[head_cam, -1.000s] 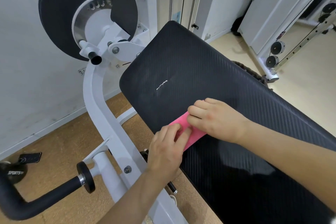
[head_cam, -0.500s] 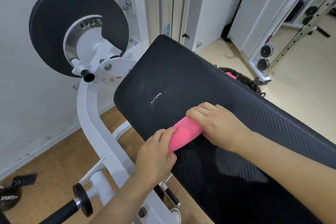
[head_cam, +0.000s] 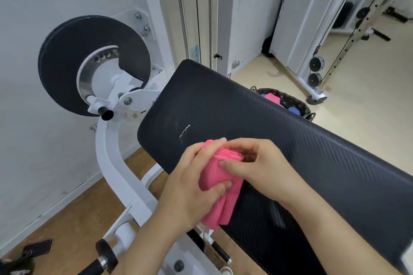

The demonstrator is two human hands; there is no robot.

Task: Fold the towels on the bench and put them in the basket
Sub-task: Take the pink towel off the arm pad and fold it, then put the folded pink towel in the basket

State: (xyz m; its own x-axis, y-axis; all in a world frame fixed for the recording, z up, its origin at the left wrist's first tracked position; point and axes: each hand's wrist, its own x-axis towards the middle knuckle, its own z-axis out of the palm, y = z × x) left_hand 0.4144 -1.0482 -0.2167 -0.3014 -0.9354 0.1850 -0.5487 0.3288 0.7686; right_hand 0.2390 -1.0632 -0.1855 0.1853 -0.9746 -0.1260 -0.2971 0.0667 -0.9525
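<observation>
A folded pink towel (head_cam: 218, 176) is lifted just above the near edge of the black padded bench (head_cam: 279, 136). My left hand (head_cam: 190, 187) grips it from the left, thumb pressed on its lower part. My right hand (head_cam: 257, 167) holds its upper right side with thumb and fingers. The towel's loose end hangs down past the bench edge. Behind the bench, at the right, stands a dark patterned basket (head_cam: 297, 105) with pink and blue towels inside; the bench hides its lower half.
A white gym machine frame (head_cam: 111, 163) with a large black disc (head_cam: 73, 56) stands to the left. Cable columns and a white rack stand behind. A phone (head_cam: 36, 250) lies on the wooden floor at the lower left.
Both hands have picked the pink towel up off the bench pad and gathered it into a thicker bundle. My head has tilted up, so the basket now shows.
</observation>
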